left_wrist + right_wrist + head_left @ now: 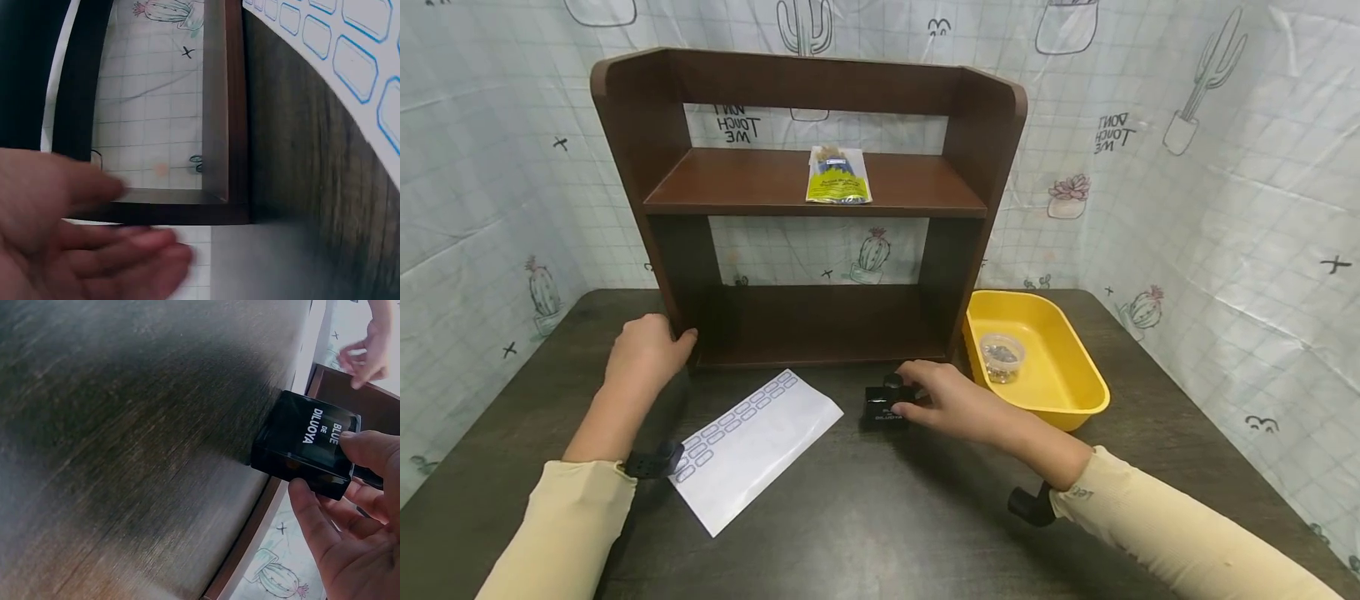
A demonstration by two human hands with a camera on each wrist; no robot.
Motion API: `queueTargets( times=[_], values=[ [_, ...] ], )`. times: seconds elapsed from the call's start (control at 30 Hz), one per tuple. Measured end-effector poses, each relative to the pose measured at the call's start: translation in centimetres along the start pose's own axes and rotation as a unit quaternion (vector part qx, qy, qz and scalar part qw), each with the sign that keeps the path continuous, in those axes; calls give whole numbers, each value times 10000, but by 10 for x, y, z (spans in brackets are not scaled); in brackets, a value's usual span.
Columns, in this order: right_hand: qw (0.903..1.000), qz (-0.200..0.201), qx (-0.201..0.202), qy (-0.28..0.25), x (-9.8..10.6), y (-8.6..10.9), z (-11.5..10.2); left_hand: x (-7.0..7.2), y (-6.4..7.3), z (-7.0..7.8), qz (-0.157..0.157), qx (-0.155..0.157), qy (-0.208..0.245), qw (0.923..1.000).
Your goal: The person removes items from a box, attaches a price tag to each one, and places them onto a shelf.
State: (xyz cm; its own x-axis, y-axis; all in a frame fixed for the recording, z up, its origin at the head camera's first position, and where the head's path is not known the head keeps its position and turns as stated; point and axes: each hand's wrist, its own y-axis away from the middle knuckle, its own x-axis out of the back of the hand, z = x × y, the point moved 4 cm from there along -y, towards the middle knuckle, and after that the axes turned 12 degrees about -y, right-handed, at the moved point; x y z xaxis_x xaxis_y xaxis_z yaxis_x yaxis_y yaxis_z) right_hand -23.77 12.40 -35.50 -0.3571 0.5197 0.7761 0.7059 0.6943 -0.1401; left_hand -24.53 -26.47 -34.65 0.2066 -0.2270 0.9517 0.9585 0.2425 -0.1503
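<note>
A square black perfume bottle (306, 440) labelled "BLUE DE DILUOYA" is low over the tabletop, just in front of the shelf. My right hand (951, 400) holds it, thumb on the labelled face and fingers at the side and cap end, as the right wrist view shows. At the left end of the dark brown shelf unit (816, 208) is my left hand (643, 354). Its thumb lies inside the side panel and its loosely extended fingers lie outside, in the left wrist view (125, 256). Whether they touch the panel is unclear.
A white sheet (760, 450) with rows of blue-outlined label shapes lies between the arms. Right of the shelf, a yellow tray (1060, 358) contains a small clear tub (1002, 357). On the upper shelf lies a yellow-and-clear packet (838, 177). Patterned cloth surrounds the table.
</note>
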Motion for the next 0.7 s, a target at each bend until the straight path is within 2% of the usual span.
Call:
queueTargets(
  times=[0.07, 0.17, 0.3, 0.37, 0.43, 0.57, 0.7],
  values=[
    [10000, 8, -9, 3, 1, 1, 0, -5, 3, 3, -658, -109, -317, 9973],
    [10000, -40, -7, -6, 2, 1, -1, -16, 10, 13, -1460, -466, -528, 9868],
    [10000, -90, -13, 25, 2, 0, -3, -33, 20, 32, -2107, -1180, -263, 9701],
    [9999, -79, -45, 51, 3, -1, -3, -39, 24, 40, -2265, -1422, -195, 9634],
    [9999, -64, -95, 71, 3, -1, -4, -42, 27, 46, -2334, -1520, -273, 9600],
    [9999, -79, -130, 55, 3, -1, -3, -47, 30, 50, -2417, -1448, -451, 9584],
    [9998, -97, -126, 93, 2, -2, -3, -49, 32, 50, -2435, -1425, -361, 9587]
  ],
)
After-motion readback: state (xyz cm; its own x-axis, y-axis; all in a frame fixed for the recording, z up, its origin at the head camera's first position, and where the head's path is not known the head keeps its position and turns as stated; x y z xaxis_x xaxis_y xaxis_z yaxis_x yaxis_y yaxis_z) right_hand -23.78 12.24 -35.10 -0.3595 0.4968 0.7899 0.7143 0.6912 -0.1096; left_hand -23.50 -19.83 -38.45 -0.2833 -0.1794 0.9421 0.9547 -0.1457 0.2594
